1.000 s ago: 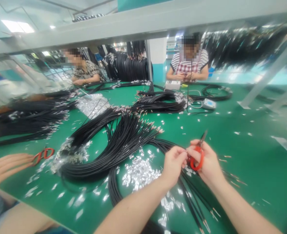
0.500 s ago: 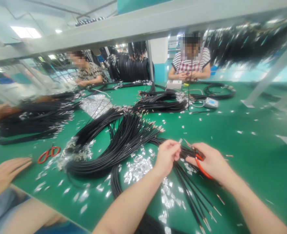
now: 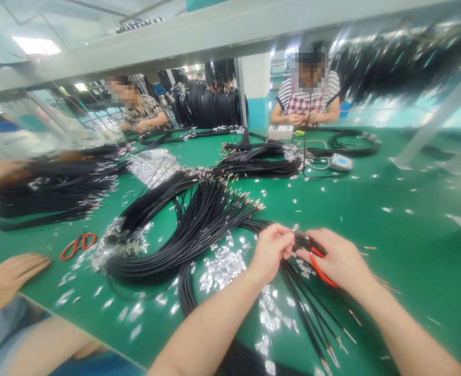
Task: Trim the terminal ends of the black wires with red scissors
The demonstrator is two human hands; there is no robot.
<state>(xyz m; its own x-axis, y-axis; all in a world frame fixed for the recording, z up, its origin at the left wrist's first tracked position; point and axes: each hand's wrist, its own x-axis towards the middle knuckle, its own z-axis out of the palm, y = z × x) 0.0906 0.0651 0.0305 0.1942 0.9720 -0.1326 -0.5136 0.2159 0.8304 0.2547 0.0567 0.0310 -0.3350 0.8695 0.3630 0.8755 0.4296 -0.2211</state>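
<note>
My left hand (image 3: 273,249) is closed in a pinch on the end of a black cable, whose silvery tip shows just past the fingertips. In my right hand (image 3: 338,258) is a pair of scissors (image 3: 324,274) with red-orange handles. Their blades meet the silvery tip at my left fingertips; whether they are fully closed is too blurred to tell. Below my hands a fan of black cables (image 3: 307,308) spreads toward me, with bare metal ends. Small silver foil pieces (image 3: 223,269) lie in a heap beside my left forearm.
A large bundle of black cables (image 3: 183,230) curves across the green table (image 3: 411,250). Second red-handled scissors (image 3: 78,246) lie at left, near another person's hand (image 3: 16,271). Behind are a foil-covered sheet (image 3: 154,166), a small white device (image 3: 340,162) and two people across the table.
My right hand has brought the scissors slightly left, and the blades, apart before, have come together at the cable tip. My left hand has shifted a little to the right.
</note>
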